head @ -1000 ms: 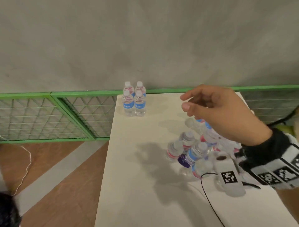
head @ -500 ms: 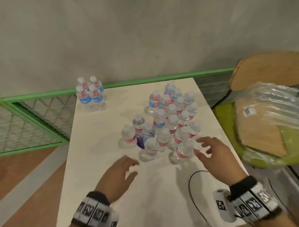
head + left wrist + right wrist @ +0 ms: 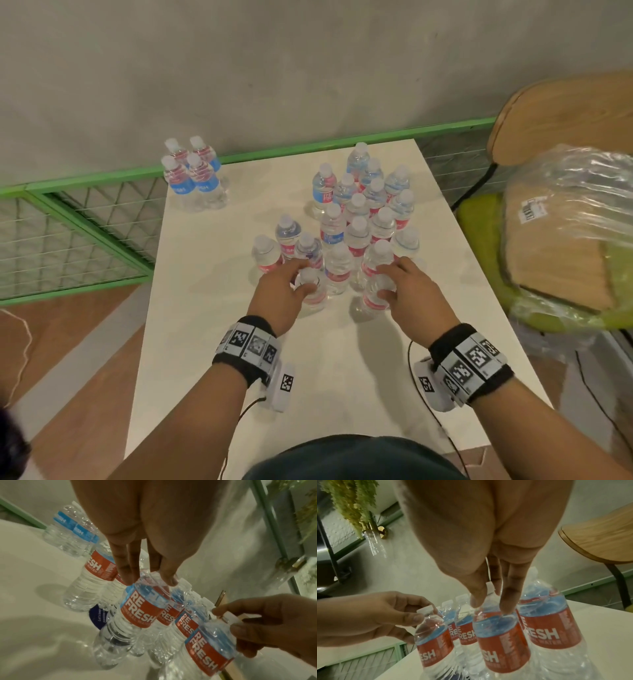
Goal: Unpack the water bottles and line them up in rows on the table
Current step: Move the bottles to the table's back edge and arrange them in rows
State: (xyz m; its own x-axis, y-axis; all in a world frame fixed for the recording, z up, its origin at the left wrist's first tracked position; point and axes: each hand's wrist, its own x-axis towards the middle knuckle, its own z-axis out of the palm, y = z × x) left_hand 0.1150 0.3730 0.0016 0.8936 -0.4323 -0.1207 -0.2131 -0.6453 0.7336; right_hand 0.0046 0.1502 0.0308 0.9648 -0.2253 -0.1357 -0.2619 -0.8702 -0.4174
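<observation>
At the near edge of the loose cluster (image 3: 363, 219) on the white bench (image 3: 191, 342), both hands are on bottles at once. Left hand (image 3: 281, 291) has fingers curled round the shoulder and neck of the nearest left bottle (image 3: 310, 291); right hand (image 3: 407, 291) is clamped the same way, just under the cap, on the nearest right bottle (image 3: 375, 287). Both bottles look upright, bases on or very near the bench (contact can't be confirmed from the head view).

Four blue-labelled bottles (image 3: 193, 178) stand as a tight block at the far left corner, well apart from the cluster. Discarded plastic wrap (image 3: 565, 219) sits on a chair to the right.

Risks, as I judge them:
- Neighbours stand touching or just beside the gripped pair. A sideways pull before a clean lift could clip one and topple several.
- High grips near the caps leave the bodies free to swing; thin, ribbed walls flex and may slip under a hurried squeeze.
- Two-handed carry splits attention, so one bottle may land crooked or nudge the block.
- Wrist cables (image 3: 409, 353) trail over the near bench and could snag.
</observation>
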